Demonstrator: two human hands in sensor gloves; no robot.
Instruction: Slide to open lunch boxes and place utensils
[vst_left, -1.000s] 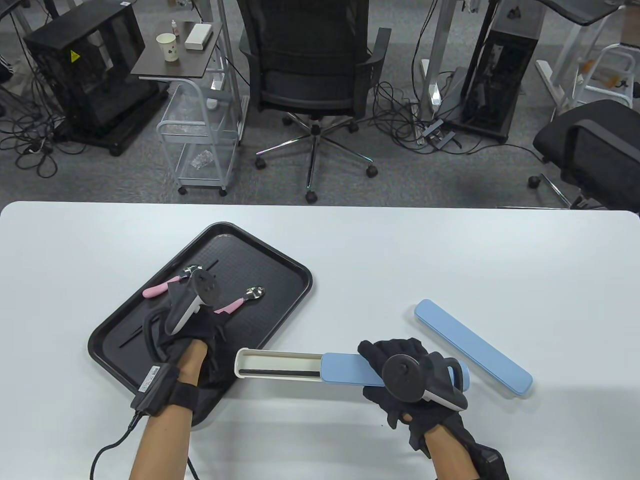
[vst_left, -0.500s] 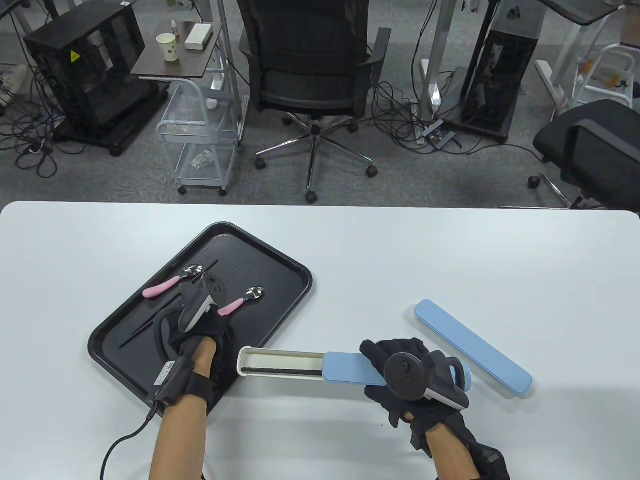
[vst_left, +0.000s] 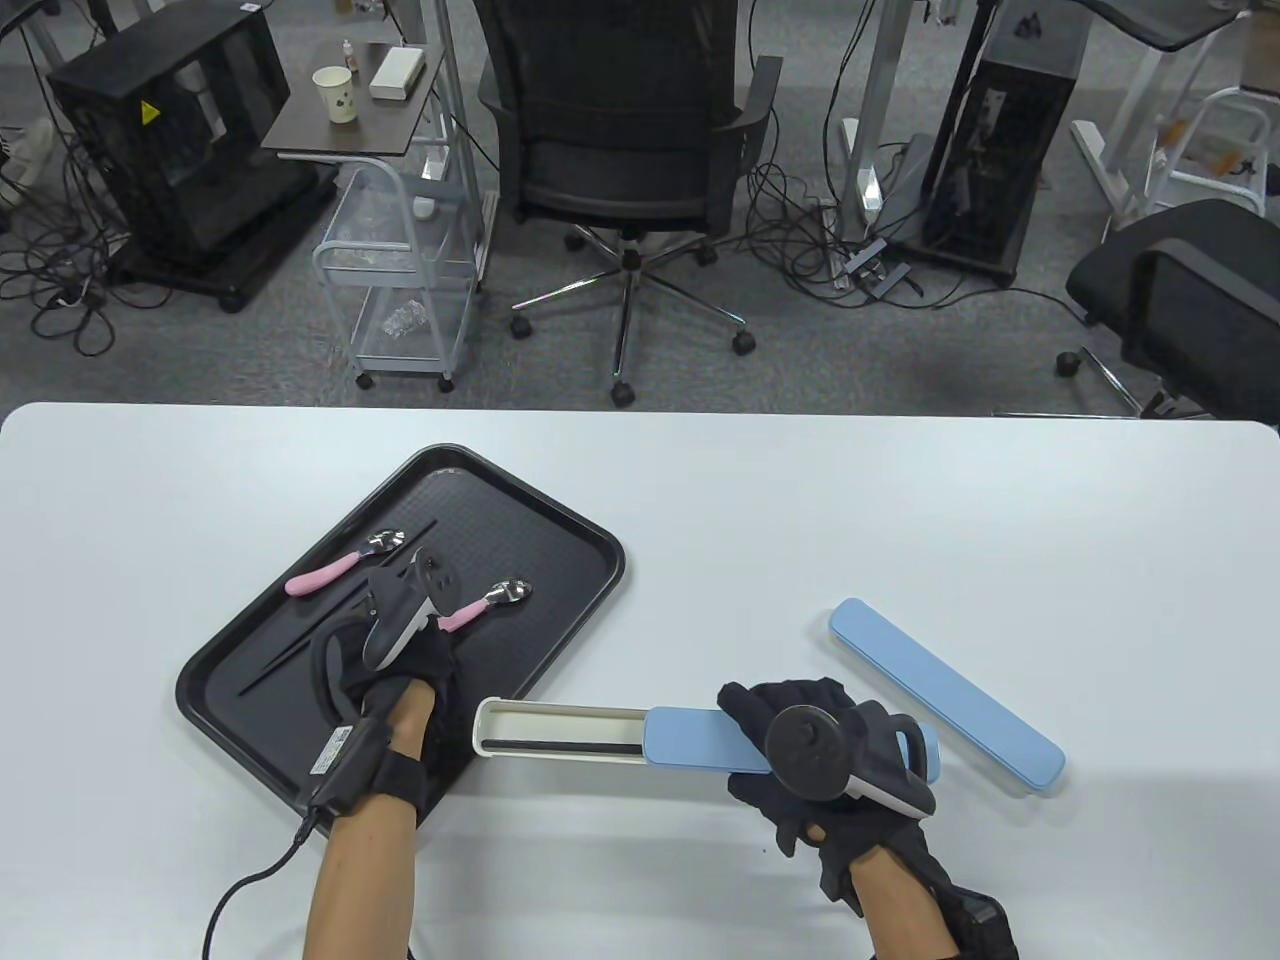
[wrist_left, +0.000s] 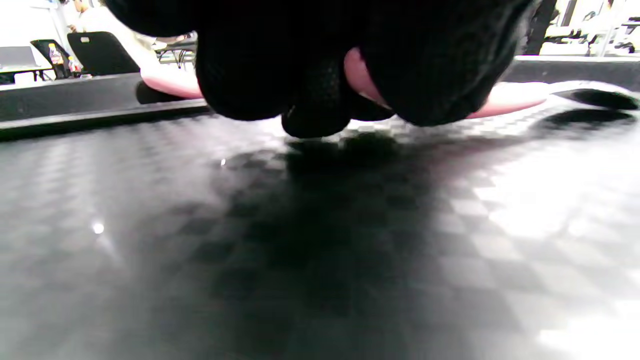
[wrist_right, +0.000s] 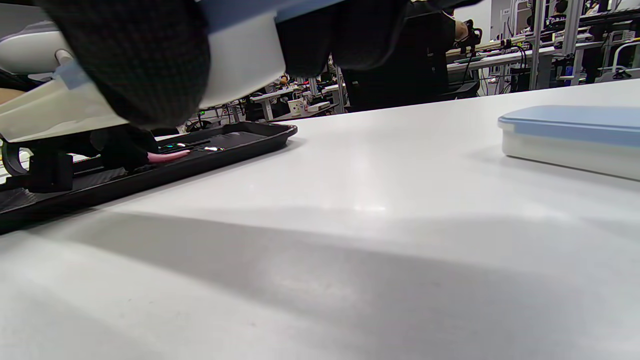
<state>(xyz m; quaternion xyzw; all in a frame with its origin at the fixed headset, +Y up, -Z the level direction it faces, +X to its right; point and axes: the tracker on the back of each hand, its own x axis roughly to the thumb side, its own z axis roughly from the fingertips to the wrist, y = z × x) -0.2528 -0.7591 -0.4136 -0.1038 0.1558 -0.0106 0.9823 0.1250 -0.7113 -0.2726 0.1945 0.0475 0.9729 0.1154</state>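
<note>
Black tray (vst_left: 560, 520), set askew at the table's (vst_left: 800, 500) left: it holds a pink-handled spoon (vst_left: 335, 568) toward its far left, a black chopstick (vst_left: 300, 655) lying diagonally, and a second pink-handled spoon (vst_left: 490, 600) right of centre. The left hand (vst_left: 400, 665) is low over the tray; in the left wrist view its fingertips (wrist_left: 320, 95) curl round the second spoon's pink handle, pinching it at the tray floor. Just right of the tray's near edge, the right hand (vst_left: 800, 760) grips the slid-open lunch box (vst_left: 560, 732) above the table, its blue lid (vst_left: 700, 738) drawn rightward; a dark strip lies along the exposed white trough. A closed lunch box (vst_left: 945, 695) lies beyond to the right. Bare tabletop spreads behind both boxes.
</note>
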